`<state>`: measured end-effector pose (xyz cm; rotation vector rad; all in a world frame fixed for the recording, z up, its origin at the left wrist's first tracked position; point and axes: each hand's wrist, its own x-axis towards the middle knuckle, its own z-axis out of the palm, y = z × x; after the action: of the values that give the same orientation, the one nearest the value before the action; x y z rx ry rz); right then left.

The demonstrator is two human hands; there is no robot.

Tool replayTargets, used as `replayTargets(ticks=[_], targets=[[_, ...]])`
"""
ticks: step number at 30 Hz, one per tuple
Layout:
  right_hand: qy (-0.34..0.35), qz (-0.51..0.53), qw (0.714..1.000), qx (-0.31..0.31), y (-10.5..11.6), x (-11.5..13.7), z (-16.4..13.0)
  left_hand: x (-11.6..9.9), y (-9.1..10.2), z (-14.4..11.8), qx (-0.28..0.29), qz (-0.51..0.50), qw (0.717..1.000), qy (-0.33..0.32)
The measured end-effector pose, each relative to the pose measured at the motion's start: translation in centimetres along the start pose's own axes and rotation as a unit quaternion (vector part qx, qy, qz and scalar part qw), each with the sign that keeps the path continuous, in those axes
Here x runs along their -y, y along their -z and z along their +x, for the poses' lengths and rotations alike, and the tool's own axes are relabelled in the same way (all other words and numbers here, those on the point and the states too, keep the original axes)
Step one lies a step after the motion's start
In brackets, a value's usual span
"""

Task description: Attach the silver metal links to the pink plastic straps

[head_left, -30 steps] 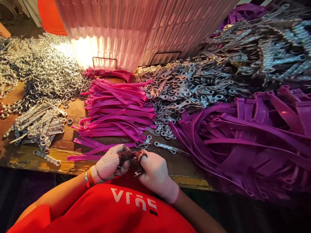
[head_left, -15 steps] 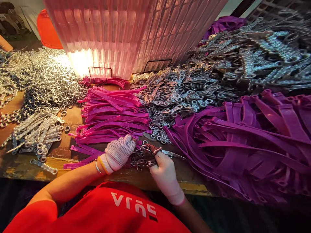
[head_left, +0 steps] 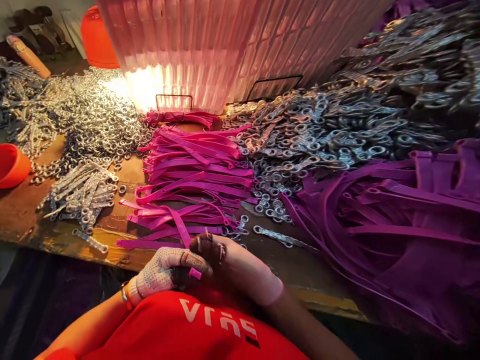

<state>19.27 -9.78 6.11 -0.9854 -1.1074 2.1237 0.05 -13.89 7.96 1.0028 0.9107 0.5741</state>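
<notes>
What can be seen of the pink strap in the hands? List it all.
The pink strap looks like a flat, narrow band of flexible plastic, bright magenta. It runs from the strap pile on the table down between the gloved left hand and right hand; its squared end pokes out under the left fingers.

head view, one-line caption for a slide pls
Gloved left hand and right hand pinch a purple strap at the bench edge among metal ring piles.

Both gloved hands are back together at the table's near edge, the left hand point(head_left: 167, 270) and right hand point(head_left: 236, 265) now pinching a magenta strap point(head_left: 182, 231).
</notes>
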Motion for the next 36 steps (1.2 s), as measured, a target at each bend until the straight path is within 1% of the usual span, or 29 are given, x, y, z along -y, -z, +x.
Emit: replayTargets(ticks=[2,3,4,5,7,8,9,10,11,12,13,15,17,18,20,22,23,24,26,28,29,30,31,33,34,36], targets=[[-0.011,0.026,0.999,0.03,-1.1,-0.1,1.0,0.2,-0.1,-0.5,0.034,-0.008,0.999,0.019],[-0.015,0.035,0.999,0.034,-1.5,-0.1,1.3,0.3,-0.2,-0.7,0.035,-0.026,0.998,0.033],[-0.015,0.042,0.999,0.025,-1.7,0.1,1.3,0.4,-0.2,-1.0,0.019,-0.059,0.997,0.05],[-0.01,0.043,0.999,0.014,-1.8,0.4,1.1,0.6,-0.3,-1.2,-0.012,-0.104,0.993,0.06],[0.02,0.014,1.0,0.017,-1.7,1.4,0.3,0.9,-0.4,-1.4,-0.084,-0.185,0.978,0.048],[0.045,-0.028,0.998,0.038,-1.5,2.0,-0.2,1.1,-0.4,-1.3,-0.111,-0.208,0.971,0.035],[0.074,-0.09,0.99,0.073,-1.4,2.7,-0.7,1.2,-0.3,-1.1,-0.126,-0.224,0.966,0.024],[0.106,-0.166,0.974,0.112,-1.3,3.2,-1.3,1.2,0.0,-0.8,-0.13,-0.238,0.962,0.019],[0.133,-0.247,0.949,0.142,-1.2,3.7,-1.7,1.1,0.4,-0.4,-0.133,-0.253,0.958,0.017],[0.153,-0.322,0.921,0.155,-1.2,3.9,-2.2,0.9,0.9,0.0,-0.138,-0.269,0.953,0.016],[0.164,-0.389,0.894,0.15,-1.2,3.9,-2.5,0.5,1.4,0.4,-0.147,-0.284,0.948,0.01],[0.167,-0.497,0.846,0.098,-1.2,3.2,-3.0,-0.3,2.5,0.8,-0.17,-0.297,0.939,-0.016],[0.156,-0.566,0.808,0.047,-1.3,1.9,-3.3,-1.1,3.2,0.8,-0.183,-0.298,0.936,-0.035],[0.151,-0.585,0.796,0.033,-1.3,1.2,-3.4,-1.4,3.4,0.7,-0.183,-0.3,0.935,-0.04],[0.142,-0.601,0.786,0.029,-1.6,-0.2,-3.4,-2.2,3.5,0.4,-0.18,-0.312,0.932,-0.042],[0.146,-0.595,0.789,0.036,-2.0,-1.1,-3.2,-3.0,3.3,0.2,-0.175,-0.331,0.926,-0.043],[0.16,-0.586,0.794,0.037,-2.2,-1.3,-3.2,-3.4,3.1,0.1,-0.171,-0.335,0.925,-0.044],[0.181,-0.573,0.799,0.029,-2.3,-1.3,-3.2,-3.8,2.9,0.0,-0.163,-0.331,0.929,-0.043],[0.244,-0.536,0.808,-0.023,-2.3,-0.7,-3.5,-4.4,2.3,-0.3,-0.154,-0.276,0.947,-0.051],[0.308,-0.499,0.803,-0.104,-1.9,0.4,-3.8,-4.6,1.6,-0.5,-0.155,-0.164,0.972,-0.064],[0.325,-0.49,0.797,-0.138,-1.8,1.0,-4.0,-4.6,1.3,-0.5,-0.156,-0.102,0.98,-0.069],[0.33,-0.49,0.791,-0.16,-1.6,1.6,-4.2,-4.4,0.9,-0.4,-0.155,-0.047,0.984,-0.072],[0.325,-0.501,0.784,-0.169,-1.6,2.2,-4.2,-4.2,0.6,-0.3,-0.151,-0.005,0.986,-0.073],[0.29,-0.552,0.762,-0.174,-1.7,2.9,-4.2,-3.7,0.0,0.0,-0.135,0.038,0.988,-0.07],[0.264,-0.587,0.745,-0.175,-1.9,3.2,-4.1,-3.5,-0.2,0.2,-0.127,0.046,0.988,-0.067],[0.21,-0.664,0.696,-0.178,-2.5,3.6,-3.8,-3.3,-0.4,0.5,-0.112,0.055,0.991,-0.054]])
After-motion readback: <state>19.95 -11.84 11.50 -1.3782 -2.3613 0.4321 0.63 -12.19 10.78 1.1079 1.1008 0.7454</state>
